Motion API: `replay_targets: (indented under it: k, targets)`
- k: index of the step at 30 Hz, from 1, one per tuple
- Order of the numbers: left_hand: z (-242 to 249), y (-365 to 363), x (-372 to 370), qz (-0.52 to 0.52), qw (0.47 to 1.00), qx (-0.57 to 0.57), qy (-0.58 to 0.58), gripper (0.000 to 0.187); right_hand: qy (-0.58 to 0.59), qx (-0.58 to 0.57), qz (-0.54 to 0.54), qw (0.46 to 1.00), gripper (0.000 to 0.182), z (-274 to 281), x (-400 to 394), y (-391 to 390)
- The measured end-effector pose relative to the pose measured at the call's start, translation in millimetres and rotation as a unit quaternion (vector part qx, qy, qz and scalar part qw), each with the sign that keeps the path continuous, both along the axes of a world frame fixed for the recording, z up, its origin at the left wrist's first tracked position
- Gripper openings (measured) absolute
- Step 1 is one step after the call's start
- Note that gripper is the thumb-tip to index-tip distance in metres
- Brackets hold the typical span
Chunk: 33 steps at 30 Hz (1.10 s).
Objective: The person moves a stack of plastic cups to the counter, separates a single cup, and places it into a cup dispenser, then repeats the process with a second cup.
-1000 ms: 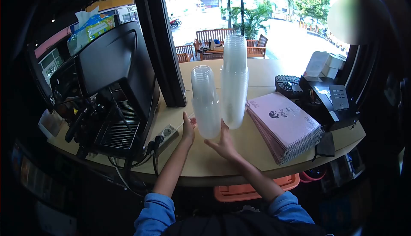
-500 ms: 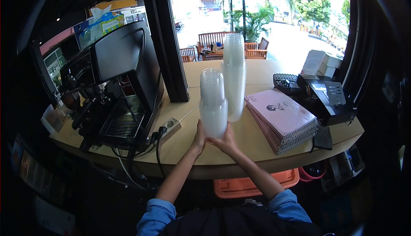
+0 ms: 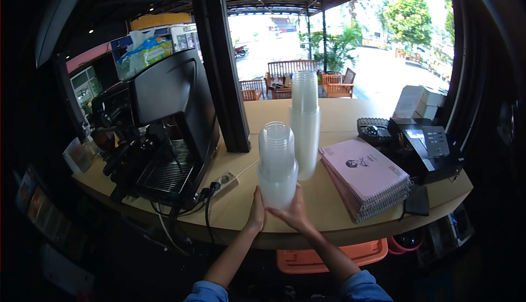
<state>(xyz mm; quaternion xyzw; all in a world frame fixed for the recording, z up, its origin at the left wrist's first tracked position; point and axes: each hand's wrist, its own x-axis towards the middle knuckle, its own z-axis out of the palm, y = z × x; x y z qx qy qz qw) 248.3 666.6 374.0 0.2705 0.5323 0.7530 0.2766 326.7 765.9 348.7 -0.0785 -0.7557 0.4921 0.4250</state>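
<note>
Between my two hands stands a stack of clear plastic cups, gripped low on both sides. My left hand is wrapped round its left side, and my right hand round its right, with the thumb across the front near the bottom. The far fingers are hidden behind the cups. Just behind and to the right rises a taller stack of clear plastic cups on the wooden counter.
A black espresso machine occupies the left, beside a dark post. Near it lies a power strip with plugged-in cables. On the right are pink spiral-bound menus and a black box. Below the counter's edge is an orange lid.
The whole scene sits lower in the view, as my head has tilted up. Both hands keep their hold on the same cup stack.
</note>
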Motion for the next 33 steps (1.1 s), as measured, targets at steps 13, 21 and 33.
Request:
replay_targets:
  k: [13, 21, 33]
  targets:
    - [6.5, -227.2, 31.0, 0.008, 0.996, -0.086, -0.005, 0.079, -0.104, 0.029, 0.252, 0.962, 0.104, 22.3, 23.1, -153.8]
    - [-68.8, -461.2, 144.7, 0.315, 0.946, -0.025, -0.064, 0.071, -0.108, -0.008, 0.527, 0.843, 0.103, -22.3, 32.5, -386.1]
    - [-79.6, -692.1, 214.6, 0.466, 0.881, -0.001, -0.08, 0.07, -0.158, -0.046, 0.67, 0.724, 0.099, -37.1, 55.2, -645.2]
